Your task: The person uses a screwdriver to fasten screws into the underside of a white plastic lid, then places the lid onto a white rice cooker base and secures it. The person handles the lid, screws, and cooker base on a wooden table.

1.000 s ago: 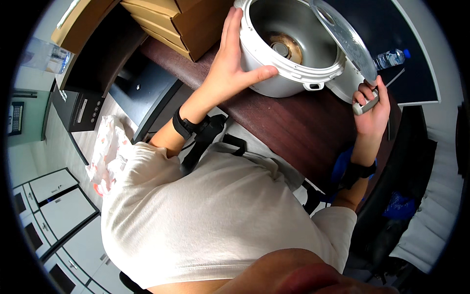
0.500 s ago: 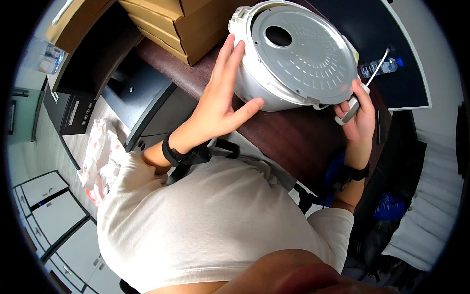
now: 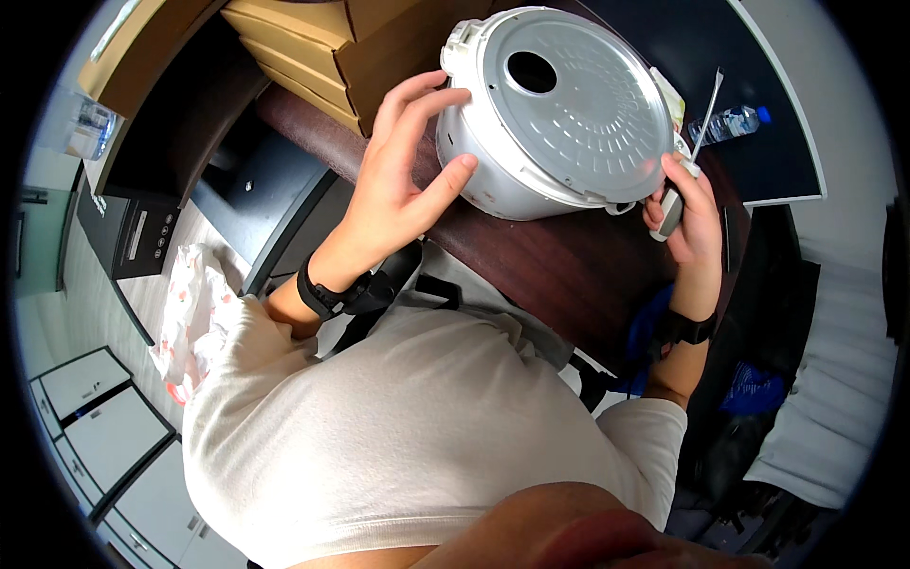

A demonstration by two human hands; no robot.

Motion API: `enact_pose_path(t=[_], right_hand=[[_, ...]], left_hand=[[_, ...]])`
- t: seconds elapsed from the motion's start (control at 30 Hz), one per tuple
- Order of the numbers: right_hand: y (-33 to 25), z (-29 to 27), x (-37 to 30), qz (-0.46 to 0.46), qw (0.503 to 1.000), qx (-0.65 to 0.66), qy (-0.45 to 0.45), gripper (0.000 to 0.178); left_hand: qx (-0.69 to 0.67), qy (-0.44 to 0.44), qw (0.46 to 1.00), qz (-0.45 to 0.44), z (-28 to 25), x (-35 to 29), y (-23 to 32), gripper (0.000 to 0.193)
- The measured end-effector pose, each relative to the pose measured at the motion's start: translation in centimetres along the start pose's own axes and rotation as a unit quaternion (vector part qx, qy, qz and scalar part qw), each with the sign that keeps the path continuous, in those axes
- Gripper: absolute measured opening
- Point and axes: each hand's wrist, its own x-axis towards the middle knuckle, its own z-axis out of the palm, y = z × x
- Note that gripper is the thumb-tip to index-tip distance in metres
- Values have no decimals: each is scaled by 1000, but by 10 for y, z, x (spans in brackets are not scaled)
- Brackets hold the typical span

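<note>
A white rice cooker [image 3: 488, 180] stands at the far side of the dark brown table. On its top lies a round silver metal plate [image 3: 607, 137] with one large hole and rings of small embossed marks. My left hand [image 3: 393, 185] is open at the cooker's left side, fingers apart, with the fingertips at its wall. At the near right of the cooker, my right hand [image 3: 697, 213] is closed around a screwdriver [image 3: 670, 211] with a grey handle. Its metal shaft points up and away, and the fingertips are by the plate's edge.
Stacked cardboard boxes [image 3: 313, 57] stand just left of the cooker. Behind it to the right are a dark panel [image 3: 777, 166] with a pale edge and a water bottle [image 3: 730, 123] with a blue cap. A white plastic bag [image 3: 194, 313] hangs at the left.
The metal plate has shifted left and sits flatter, covering the dark gap at the cooker's left rim. My left hand has moved slightly left. The screwdriver's shaft has swung more upright.
</note>
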Motion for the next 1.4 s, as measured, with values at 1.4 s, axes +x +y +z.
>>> enact_pose_path(t=[1.4], right_hand=[[25, -120, -68, -221, 910, 306, 170, 20]], left_hand=[[-69, -39, 996, 44, 17, 87, -51, 55]])
